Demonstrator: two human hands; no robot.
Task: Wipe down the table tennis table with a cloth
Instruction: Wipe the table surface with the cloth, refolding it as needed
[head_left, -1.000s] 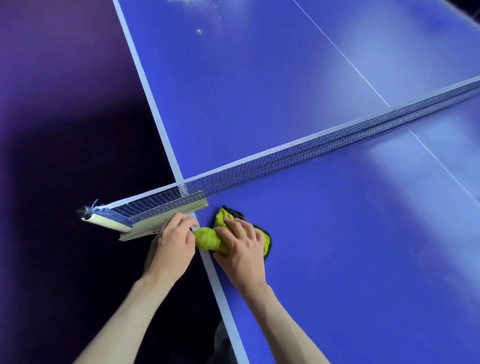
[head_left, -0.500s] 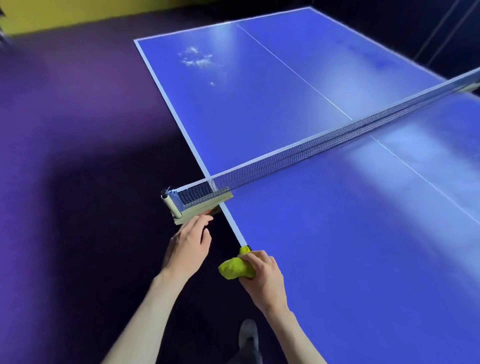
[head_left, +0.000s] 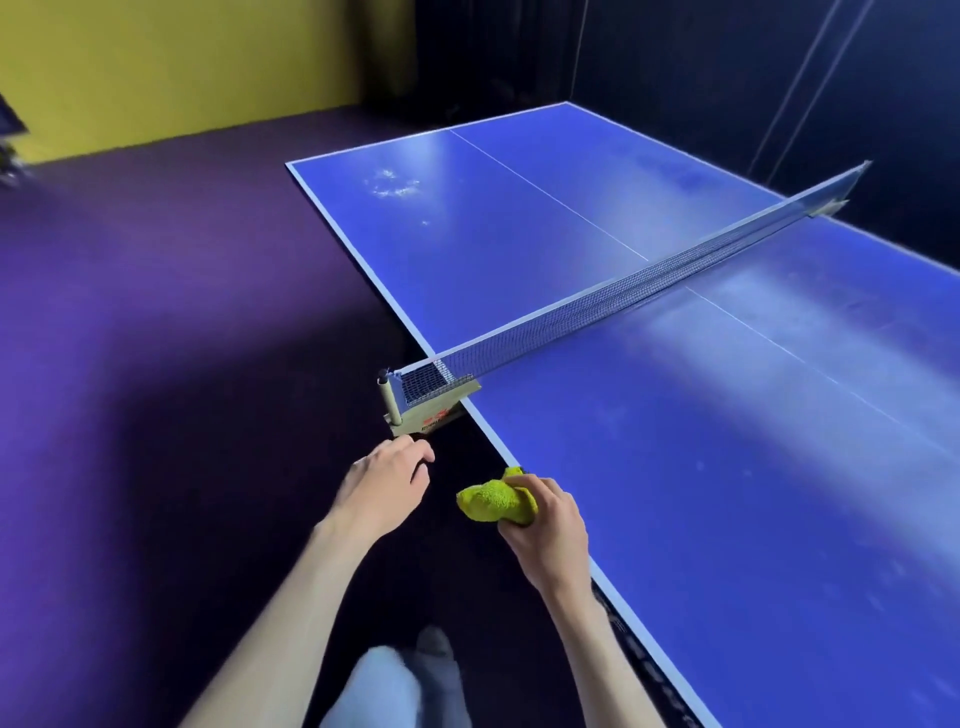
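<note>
Just off the near side edge of the table tennis table (head_left: 727, 467), a bunched yellow-green cloth (head_left: 493, 501) sits gripped in the person's right hand (head_left: 548, 525), fingers curled round its fluffy terry folds, the wad poking out to the left of the fist and held clear of the tabletop. The left hand (head_left: 384, 488) hangs palm-down beside it, fingers loosely bent and holding nothing, its fingertips near but apart from the beige net clamp (head_left: 426, 408) fixed to the table's side. Both bare forearms reach up from the bottom of the view. The table's smooth blue surface, edged and halved by thin white lines, shows pale smears (head_left: 392, 184) on the far half. A dark mesh net (head_left: 623, 291) with a white top band crosses it. Purple flooring (head_left: 156, 338) lies to the left, a yellow wall (head_left: 182, 62) beyond.
</note>
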